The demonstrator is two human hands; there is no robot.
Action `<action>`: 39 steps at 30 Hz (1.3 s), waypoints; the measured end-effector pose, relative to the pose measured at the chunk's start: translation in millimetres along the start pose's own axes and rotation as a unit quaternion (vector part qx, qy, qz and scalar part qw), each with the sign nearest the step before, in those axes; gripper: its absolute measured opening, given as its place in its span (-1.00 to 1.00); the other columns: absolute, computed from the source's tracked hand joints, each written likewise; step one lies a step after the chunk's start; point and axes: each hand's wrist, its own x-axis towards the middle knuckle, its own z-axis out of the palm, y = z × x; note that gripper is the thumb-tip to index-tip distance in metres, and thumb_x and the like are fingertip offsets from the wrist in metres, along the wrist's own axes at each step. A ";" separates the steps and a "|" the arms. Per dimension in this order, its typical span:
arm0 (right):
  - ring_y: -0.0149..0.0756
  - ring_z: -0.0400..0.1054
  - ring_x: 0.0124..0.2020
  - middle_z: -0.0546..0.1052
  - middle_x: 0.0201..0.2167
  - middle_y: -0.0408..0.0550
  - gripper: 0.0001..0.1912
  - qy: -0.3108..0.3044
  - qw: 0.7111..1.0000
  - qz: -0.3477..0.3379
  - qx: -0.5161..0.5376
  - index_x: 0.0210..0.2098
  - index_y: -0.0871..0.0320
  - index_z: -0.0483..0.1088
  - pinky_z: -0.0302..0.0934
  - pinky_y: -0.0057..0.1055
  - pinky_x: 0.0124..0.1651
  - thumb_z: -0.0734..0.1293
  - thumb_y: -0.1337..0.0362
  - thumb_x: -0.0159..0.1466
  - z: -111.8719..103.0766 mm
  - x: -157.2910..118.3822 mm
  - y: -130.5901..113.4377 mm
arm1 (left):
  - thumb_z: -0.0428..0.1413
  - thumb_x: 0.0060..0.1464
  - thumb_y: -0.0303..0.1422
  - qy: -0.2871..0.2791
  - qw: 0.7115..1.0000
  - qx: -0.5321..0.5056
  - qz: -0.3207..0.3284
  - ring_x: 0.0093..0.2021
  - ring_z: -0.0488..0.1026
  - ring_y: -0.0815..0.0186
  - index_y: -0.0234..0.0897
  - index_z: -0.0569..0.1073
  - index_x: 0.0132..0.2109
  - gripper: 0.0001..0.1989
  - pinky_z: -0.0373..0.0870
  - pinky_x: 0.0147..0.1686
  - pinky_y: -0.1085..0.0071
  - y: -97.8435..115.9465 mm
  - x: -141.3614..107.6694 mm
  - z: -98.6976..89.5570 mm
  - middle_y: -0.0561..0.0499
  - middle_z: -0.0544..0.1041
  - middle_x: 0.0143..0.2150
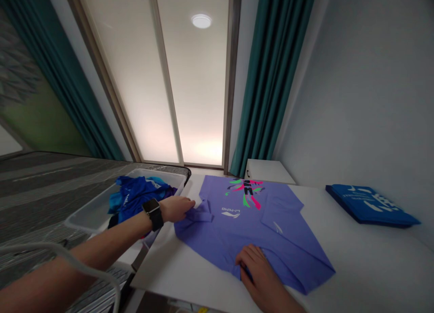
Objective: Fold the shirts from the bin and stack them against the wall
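Note:
A purple Li-Ning T-shirt point(237, 231) lies flat on a white table point(366, 267), with a pink, green and black print near its far edge. One sleeve point(200, 215) is folded inward over the body. My left hand point(176, 209), with a black smartwatch point(153, 213) on the wrist, holds that folded sleeve near the table's left edge. My right hand point(257, 270) sits on the near part of the shirt, its fingers gathered on the cloth. The cloth under that palm is hidden.
A translucent plastic bin point(84, 218) of crumpled blue clothes point(135, 197) stands left of the table. A folded blue garment point(371, 206) lies at the table's far right. A white cabinet point(267, 170) stands beyond it. A white cable point(64, 254) crosses above my left arm.

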 end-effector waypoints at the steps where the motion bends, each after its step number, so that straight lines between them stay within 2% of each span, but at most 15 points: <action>1: -0.25 0.27 -0.16 0.41 -0.27 -0.12 -0.74 -0.001 1.000 0.000 -0.004 -0.28 0.10 0.28 0.12 -0.27 -0.01 0.18 0.58 0.19 -0.1 -0.4 -0.6 | 0.09 0.05 -0.49 -0.011 1.000 0.023 -0.003 -0.13 0.54 0.11 -0.31 0.46 -0.08 -0.75 0.45 -0.15 0.28 -1.0 -3.5 -5.3 -0.15 0.56 -0.10; 4: -0.23 0.26 -0.14 0.42 -0.23 -0.11 -0.73 -0.008 1.000 -0.010 -0.020 -0.25 0.09 0.30 0.12 -0.25 0.00 0.20 0.57 0.18 -0.8 -1.8 -2.6 | 0.08 0.09 -0.46 -0.013 0.997 0.073 -0.022 -0.12 0.54 0.10 -0.33 0.48 -0.14 -0.83 0.44 -0.13 0.27 -5.0 -10.8 -15.2 -0.18 0.56 -0.10; 8: -0.22 0.25 -0.11 0.41 -0.19 -0.10 -0.71 -0.010 0.999 -0.028 -0.040 -0.20 0.06 0.32 0.13 -0.26 -0.01 0.21 0.56 0.19 -3.4 -2.9 -4.8 | 0.05 0.08 -0.51 0.046 0.996 0.075 -0.017 -0.19 0.54 0.15 -0.30 0.47 -0.27 -0.88 0.39 -0.11 0.25 -11.0 -14.2 -12.3 -0.15 0.58 -0.21; 12: -0.22 0.25 -0.11 0.41 -0.20 -0.09 -0.74 -0.014 0.998 -0.034 -0.049 -0.17 0.05 0.34 0.14 -0.25 0.01 0.24 0.51 0.23 -4.6 -2.3 -4.6 | 0.03 0.07 -0.48 0.102 0.994 0.047 -0.006 -0.26 0.52 0.17 -0.27 0.42 -0.35 -0.90 0.33 -0.09 0.23 -17.8 -16.9 -6.7 -0.10 0.56 -0.33; 18: -0.27 0.30 -0.17 0.45 -0.28 -0.12 -0.79 -0.009 0.999 -0.042 -0.028 -0.24 0.06 0.36 0.15 -0.29 -0.02 0.19 0.49 0.30 -3.2 -1.8 0.2 | -0.06 0.17 -0.37 0.103 0.993 -0.044 -0.048 -0.36 0.47 0.24 -0.25 0.42 -0.29 -0.83 0.30 -0.23 0.34 -35.5 -21.9 -14.6 -0.01 0.53 -0.38; 21: -0.29 0.32 -0.18 0.45 -0.28 -0.12 -0.79 0.018 0.999 -0.038 0.017 -0.23 0.09 0.31 0.16 -0.29 0.00 0.16 0.50 0.29 -4.7 -4.8 2.8 | -0.07 0.17 -0.30 0.097 0.985 -0.122 -0.068 -0.38 0.44 0.26 -0.28 0.42 -0.27 -0.79 0.27 -0.34 0.41 -44.0 -25.8 -18.6 -0.01 0.52 -0.38; 24: -0.29 0.32 -0.20 0.43 -0.30 -0.12 -0.79 0.044 0.997 -0.041 0.046 -0.25 0.09 0.28 0.19 -0.33 -0.05 0.14 0.51 0.27 -6.6 -8.1 3.8 | -0.09 0.17 -0.24 0.112 0.978 -0.160 -0.080 -0.39 0.42 0.27 -0.29 0.42 -0.27 -0.74 0.26 -0.37 0.43 -52.2 -31.3 -18.0 0.01 0.50 -0.40; 27: -0.29 0.30 -0.20 0.42 -0.31 -0.12 -0.77 0.038 0.997 -0.047 0.043 -0.26 0.08 0.28 0.19 -0.35 -0.08 0.15 0.53 0.24 -7.7 -9.0 1.7 | -0.08 0.18 -0.25 0.140 0.979 -0.116 -0.093 -0.29 0.42 0.23 -0.29 0.45 -0.28 -0.72 0.28 -0.27 0.38 -60.0 -37.1 -11.7 -0.04 0.50 -0.31; 30: -0.28 0.28 -0.17 0.41 -0.29 -0.12 -0.76 0.009 0.998 -0.053 0.012 -0.31 0.09 0.30 0.16 -0.31 -0.03 0.17 0.55 0.19 -8.4 -8.4 -2.7 | -0.05 0.18 -0.35 0.173 0.980 -0.005 -0.100 -0.12 0.38 0.13 -0.29 0.47 -0.27 -0.78 0.25 -0.13 0.26 -62.1 -40.6 -2.5 -0.10 0.48 -0.17; 33: -0.27 0.27 -0.16 0.41 -0.28 -0.11 -0.75 -0.010 0.999 -0.047 -0.015 -0.32 0.09 0.32 0.13 -0.28 0.00 0.18 0.57 0.17 -9.7 -7.9 -7.2 | -0.04 0.18 -0.49 0.212 0.970 0.076 -0.086 -0.04 0.32 0.10 -0.30 0.46 -0.25 -0.82 0.19 -0.05 0.18 -51.3 -39.7 3.8 -0.13 0.44 -0.08; 36: -0.23 0.27 -0.13 0.43 -0.23 -0.10 -0.79 -0.020 0.999 -0.037 -0.019 -0.23 0.09 0.34 0.12 -0.25 0.02 0.26 0.48 0.18 -10.9 -7.6 -9.8 | -0.03 0.18 -0.52 0.232 0.967 0.092 -0.056 -0.09 0.32 0.10 -0.27 0.42 -0.24 -0.85 0.18 -0.08 0.19 -24.1 -35.9 6.2 -0.11 0.44 -0.17; 37: -0.22 0.27 -0.12 0.44 -0.22 -0.09 -0.79 -0.022 0.999 -0.035 -0.020 -0.20 0.08 0.34 0.12 -0.24 0.03 0.30 0.43 0.18 -10.9 -7.5 -10.0 | -0.04 0.19 -0.52 0.229 0.969 0.082 -0.035 -0.14 0.34 0.13 -0.26 0.41 -0.24 -0.85 0.18 -0.10 0.20 -11.6 -34.9 7.4 -0.08 0.44 -0.22; 39: -0.19 0.27 -0.10 0.45 -0.19 -0.08 -0.75 -0.023 0.999 -0.033 -0.024 -0.15 0.07 0.35 0.11 -0.22 0.04 0.37 0.35 0.16 -10.0 -7.3 -9.4 | -0.04 0.23 -0.49 0.206 0.976 0.045 0.053 -0.18 0.36 0.18 -0.23 0.39 -0.24 -0.86 0.18 -0.11 0.23 16.4 -33.9 12.2 -0.03 0.45 -0.25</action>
